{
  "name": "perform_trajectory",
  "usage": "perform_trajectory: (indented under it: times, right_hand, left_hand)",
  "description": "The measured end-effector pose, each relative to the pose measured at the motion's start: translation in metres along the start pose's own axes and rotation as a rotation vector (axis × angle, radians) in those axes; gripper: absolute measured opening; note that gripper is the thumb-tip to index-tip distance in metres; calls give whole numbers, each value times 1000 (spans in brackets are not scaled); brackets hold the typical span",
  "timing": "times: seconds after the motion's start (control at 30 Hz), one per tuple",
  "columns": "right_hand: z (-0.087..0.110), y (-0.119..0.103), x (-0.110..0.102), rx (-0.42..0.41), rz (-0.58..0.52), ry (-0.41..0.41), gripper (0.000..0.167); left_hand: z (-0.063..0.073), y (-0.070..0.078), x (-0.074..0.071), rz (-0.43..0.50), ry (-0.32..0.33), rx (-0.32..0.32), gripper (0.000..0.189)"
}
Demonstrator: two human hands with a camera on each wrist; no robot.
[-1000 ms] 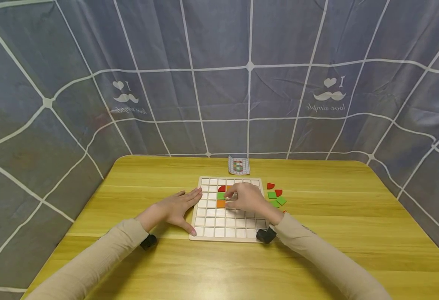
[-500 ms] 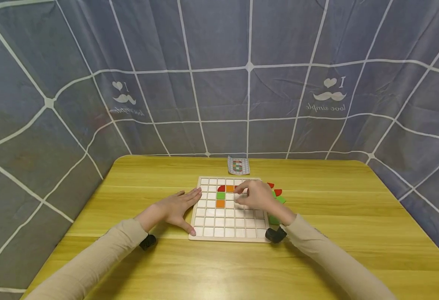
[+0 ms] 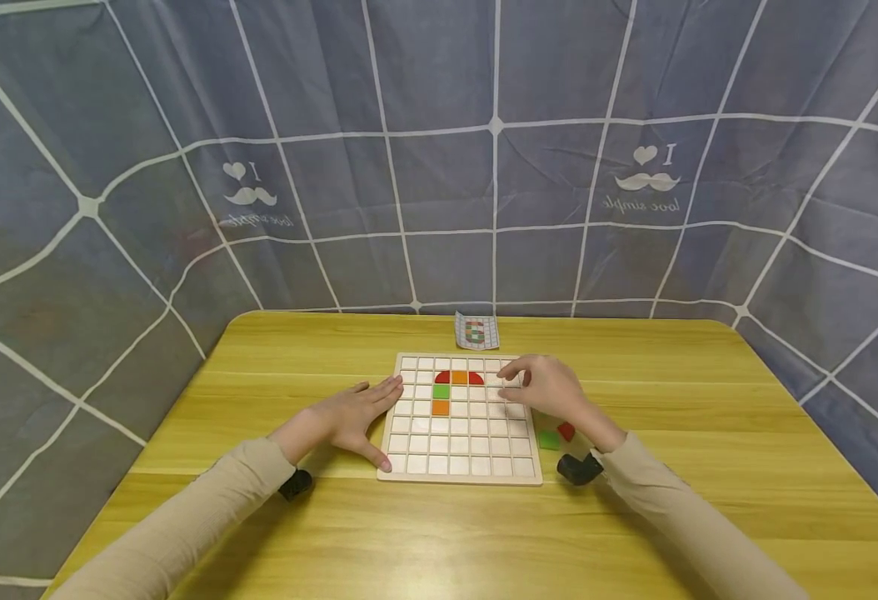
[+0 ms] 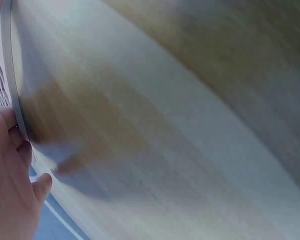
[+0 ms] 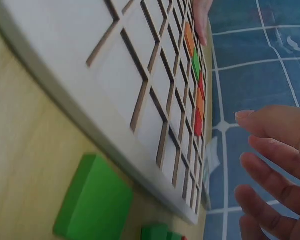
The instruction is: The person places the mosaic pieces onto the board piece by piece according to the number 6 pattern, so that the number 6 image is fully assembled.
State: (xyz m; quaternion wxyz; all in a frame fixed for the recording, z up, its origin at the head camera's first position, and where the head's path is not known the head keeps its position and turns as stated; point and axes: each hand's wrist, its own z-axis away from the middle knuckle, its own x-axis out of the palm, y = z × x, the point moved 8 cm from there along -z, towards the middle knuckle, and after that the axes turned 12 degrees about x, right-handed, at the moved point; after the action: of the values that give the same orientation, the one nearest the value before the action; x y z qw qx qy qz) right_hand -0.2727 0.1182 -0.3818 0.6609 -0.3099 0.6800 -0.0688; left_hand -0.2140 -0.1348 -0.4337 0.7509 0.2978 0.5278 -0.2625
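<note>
A pale wooden grid board (image 3: 476, 469) lies on the table in the head view. Set in its cells are a red quarter-round tile (image 3: 442, 378), an orange tile (image 3: 459, 377), a second red quarter-round (image 3: 476, 379), a green tile (image 3: 441, 392) and a lower orange tile (image 3: 441, 407). My left hand (image 3: 352, 414) rests spread along the board's left side, fingertips and thumb on its edge. Above the board's right edge hovers my right hand (image 3: 547, 387); the right wrist view shows its fingers (image 5: 262, 170) loosely bent and apart, holding nothing.
Right of the board lie loose tiles, among them a green square (image 3: 549, 439) and a red piece (image 3: 566, 431); my right hand hides others. Behind the board lies a printed pattern card (image 3: 476, 332). A grey gridded curtain (image 3: 439, 183) hangs beyond the table (image 3: 319, 533).
My right hand has moved right, from over the tiles to the board's right edge, uncovering the upper orange tile and the right-hand red quarter-round. My left hand has stayed in place.
</note>
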Motion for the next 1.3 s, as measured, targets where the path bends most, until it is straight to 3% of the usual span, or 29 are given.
perform_trajectory:
  times: [0.33, 0.77, 1.3]
  right_hand:
    - [10, 32, -21, 51, -2, 47, 27]
    - [25, 74, -29, 115, 24, 69, 28]
    - [31, 96, -22, 243, 25, -19, 37]
  left_hand:
    - [0, 1, 0, -1, -4, 1, 121]
    - [0, 1, 0, 4, 0, 1, 122]
    - [3, 3, -4, 15, -9, 6, 122]
